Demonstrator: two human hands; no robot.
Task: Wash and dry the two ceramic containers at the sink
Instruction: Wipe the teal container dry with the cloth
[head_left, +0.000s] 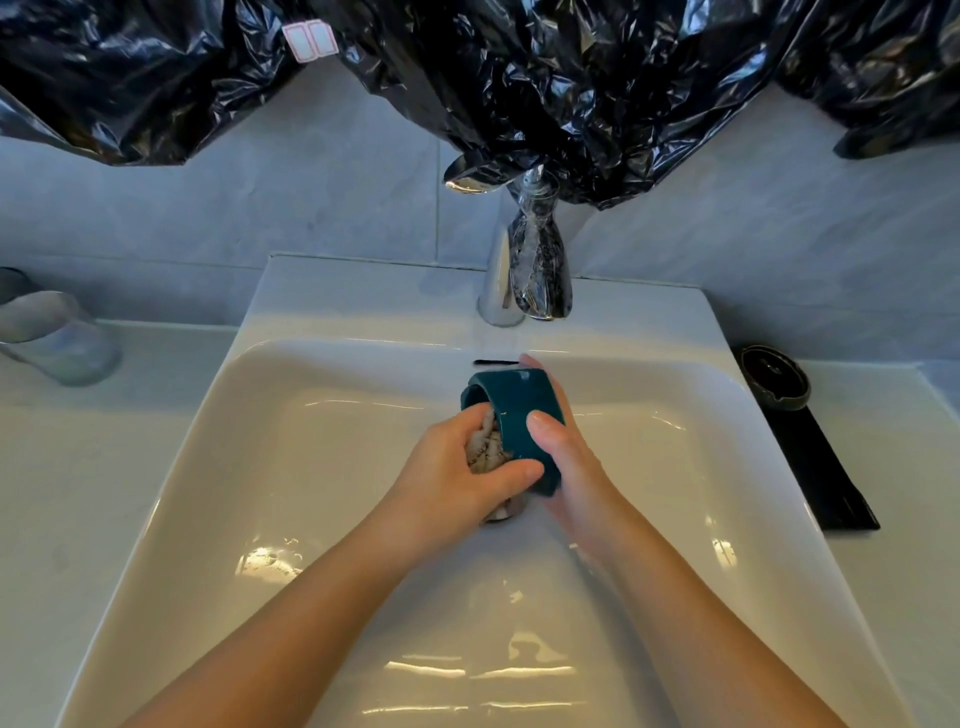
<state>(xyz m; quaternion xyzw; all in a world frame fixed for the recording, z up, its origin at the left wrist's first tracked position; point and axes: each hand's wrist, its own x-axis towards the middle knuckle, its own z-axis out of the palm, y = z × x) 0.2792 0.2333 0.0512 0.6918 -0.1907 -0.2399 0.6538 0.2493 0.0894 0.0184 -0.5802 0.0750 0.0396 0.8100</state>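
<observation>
A teal ceramic container (519, 415) lies tilted on its side over the middle of the white sink (291, 467), its mouth turned left. My right hand (561, 457) grips it from the right, thumb across its wall. My left hand (462, 478) holds a beige cloth (485, 452) stuffed into the container's mouth. A second, dark ceramic dish (775, 383) sits on the counter to the right of the basin. The drain is mostly hidden beneath my hands.
A chrome tap (501, 280) stands at the basin's back rim, no water visibly running. A black mat (821, 473) lies on the right counter under the dark dish. A clear glass (57, 338) is at the left. Black plastic sheeting (571, 93) hangs overhead.
</observation>
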